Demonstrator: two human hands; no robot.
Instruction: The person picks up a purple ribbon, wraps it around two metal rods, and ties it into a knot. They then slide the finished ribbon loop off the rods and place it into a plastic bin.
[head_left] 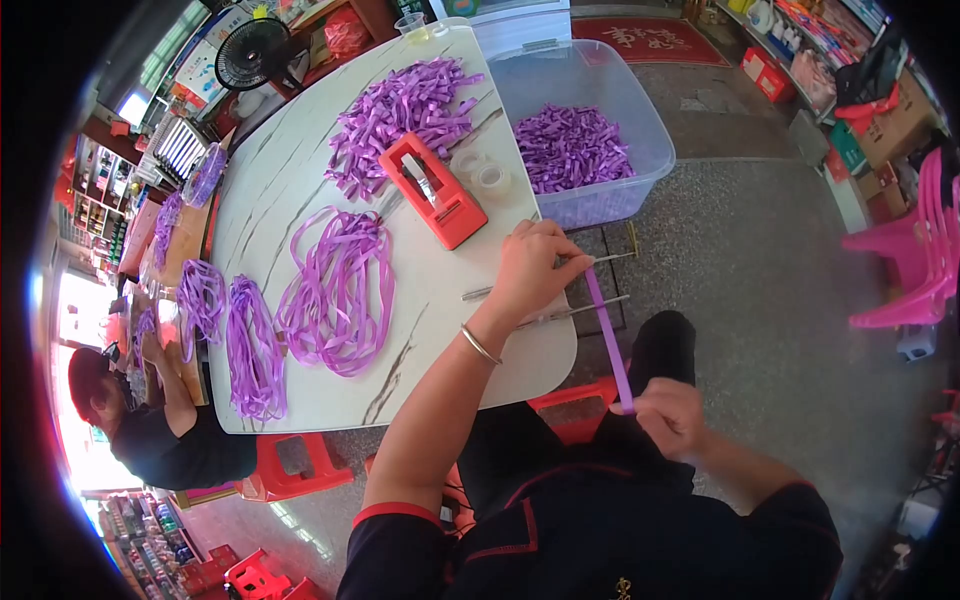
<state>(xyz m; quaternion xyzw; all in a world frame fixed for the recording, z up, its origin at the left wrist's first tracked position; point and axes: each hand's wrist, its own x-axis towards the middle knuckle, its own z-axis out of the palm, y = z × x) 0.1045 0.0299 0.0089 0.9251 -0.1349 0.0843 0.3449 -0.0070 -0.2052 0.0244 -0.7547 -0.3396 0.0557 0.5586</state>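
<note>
Left hand [535,268] resting palm down at the near right edge of the surface [262,190], fingers curled over the top end of a purple ribbon strip [608,338] and pressing it against thin metal rods [560,290] that jut past the edge. Hard to tell exactly how the rods are fixed, with the hand covering their middle. Silver bangle [480,345] on that wrist.

Right hand [668,413] off the surface, below and to the right of it, closed in a pinch on the lower end of the strip, so the ribbon runs taut between both hands. Fingertips of that hand turned away, grip only partly visible.

On the surface, just beyond the left hand, a red tape dispenser [435,190] with clear tape rolls [482,172] beside it. Left of the dispenser, a looped coil of purple ribbon [335,290]; further left, two more bundles [235,330] near the edge. At the far end, a heap of short cut pieces [400,110]. Against the right side of the surface, a clear plastic bin [585,110] with more cut pieces inside, its far corner cut off by other things.

At the left corner of the surface, another person [150,420] bent low, mostly lost in glare and the dark rim. Red stool [290,470] under the near edge, partly hidden. Pink chairs [915,260] far to the right, bent by the lens.
</note>
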